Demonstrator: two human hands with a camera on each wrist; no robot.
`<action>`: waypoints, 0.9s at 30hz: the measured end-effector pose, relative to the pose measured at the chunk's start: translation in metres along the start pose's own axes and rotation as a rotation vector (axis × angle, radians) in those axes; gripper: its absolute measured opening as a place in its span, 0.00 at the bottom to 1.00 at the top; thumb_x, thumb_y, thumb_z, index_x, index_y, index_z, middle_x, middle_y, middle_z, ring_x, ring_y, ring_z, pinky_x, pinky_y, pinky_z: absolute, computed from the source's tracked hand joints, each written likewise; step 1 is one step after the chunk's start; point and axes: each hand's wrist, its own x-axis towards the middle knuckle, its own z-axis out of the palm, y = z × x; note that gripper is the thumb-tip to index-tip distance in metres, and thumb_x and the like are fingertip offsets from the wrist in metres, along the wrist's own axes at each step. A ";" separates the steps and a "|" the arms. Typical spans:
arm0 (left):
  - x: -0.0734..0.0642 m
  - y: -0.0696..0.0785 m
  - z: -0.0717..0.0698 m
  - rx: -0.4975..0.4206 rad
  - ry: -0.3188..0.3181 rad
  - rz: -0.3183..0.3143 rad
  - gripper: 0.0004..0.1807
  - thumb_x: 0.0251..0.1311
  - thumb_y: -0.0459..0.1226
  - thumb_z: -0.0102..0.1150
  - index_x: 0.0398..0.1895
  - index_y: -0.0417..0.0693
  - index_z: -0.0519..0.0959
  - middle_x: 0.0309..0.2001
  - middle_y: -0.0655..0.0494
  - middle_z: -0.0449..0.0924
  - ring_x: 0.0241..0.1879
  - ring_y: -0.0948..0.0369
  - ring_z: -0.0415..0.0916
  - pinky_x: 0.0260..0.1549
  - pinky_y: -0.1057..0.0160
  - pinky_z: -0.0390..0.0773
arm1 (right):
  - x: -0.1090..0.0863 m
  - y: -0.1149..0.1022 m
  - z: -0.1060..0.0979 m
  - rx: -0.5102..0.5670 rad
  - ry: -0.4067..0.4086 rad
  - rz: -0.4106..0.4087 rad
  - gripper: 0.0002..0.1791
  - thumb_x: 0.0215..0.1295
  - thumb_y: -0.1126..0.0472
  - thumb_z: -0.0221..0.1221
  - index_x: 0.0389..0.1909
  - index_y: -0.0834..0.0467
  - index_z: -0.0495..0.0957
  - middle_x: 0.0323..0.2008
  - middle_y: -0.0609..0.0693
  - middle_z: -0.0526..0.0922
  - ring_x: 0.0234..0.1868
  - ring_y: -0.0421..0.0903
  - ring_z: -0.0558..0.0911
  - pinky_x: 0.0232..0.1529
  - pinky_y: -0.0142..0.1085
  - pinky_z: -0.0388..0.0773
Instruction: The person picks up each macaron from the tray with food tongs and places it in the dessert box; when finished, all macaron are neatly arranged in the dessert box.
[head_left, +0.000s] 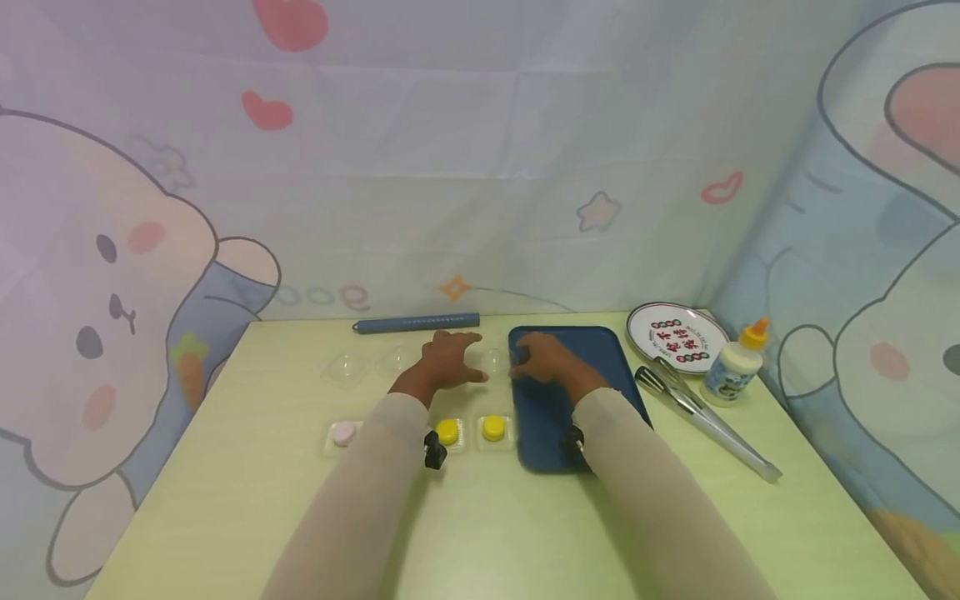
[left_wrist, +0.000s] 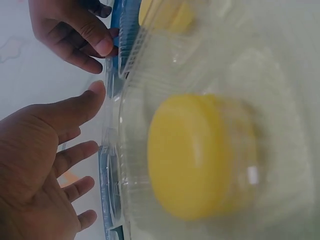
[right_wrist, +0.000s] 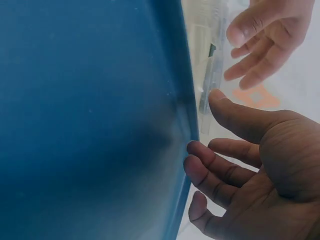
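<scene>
My left hand (head_left: 447, 364) is open above the table, fingers spread, left of a clear plastic dome (head_left: 496, 361). On the dome's other side my right hand (head_left: 551, 362), fingers loosely bent, hovers over the left edge of a blue tray (head_left: 615, 367). Neither hand holds anything. Nearer the front, two yellow round macaron-like pieces (head_left: 493, 428) sit in small clear plastic bases, one enlarged as a yellow piece (left_wrist: 187, 157) in the left wrist view. A pale pink piece (head_left: 343, 433) lies in another base, partly hidden by the left sleeve.
More clear domes (head_left: 347, 367) stand left of my left hand. A blue-grey bar (head_left: 417, 323) lies along the back edge. To the right are a white plate (head_left: 677, 337) with red characters, metal tongs (head_left: 708, 421) and a white bottle (head_left: 731, 371) with an orange tip.
</scene>
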 end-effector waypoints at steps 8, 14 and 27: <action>0.000 0.002 0.005 -0.016 0.000 -0.023 0.46 0.68 0.51 0.75 0.85 0.55 0.66 0.80 0.49 0.74 0.83 0.40 0.57 0.79 0.31 0.60 | 0.002 -0.004 0.004 -0.039 -0.011 0.024 0.39 0.74 0.51 0.71 0.77 0.68 0.71 0.71 0.65 0.79 0.74 0.62 0.78 0.78 0.55 0.74; 0.001 0.002 0.009 0.025 0.000 -0.007 0.45 0.68 0.51 0.75 0.85 0.54 0.66 0.77 0.49 0.77 0.82 0.41 0.60 0.79 0.32 0.59 | 0.004 -0.003 0.007 -0.024 -0.003 0.021 0.39 0.73 0.51 0.72 0.75 0.69 0.72 0.61 0.63 0.85 0.64 0.59 0.85 0.72 0.53 0.80; 0.003 0.001 0.015 0.044 0.049 0.002 0.41 0.69 0.47 0.75 0.82 0.52 0.70 0.74 0.50 0.80 0.82 0.43 0.59 0.81 0.32 0.54 | 0.004 -0.008 0.006 -0.015 0.015 0.076 0.34 0.73 0.49 0.72 0.72 0.63 0.78 0.56 0.58 0.89 0.66 0.59 0.84 0.79 0.74 0.61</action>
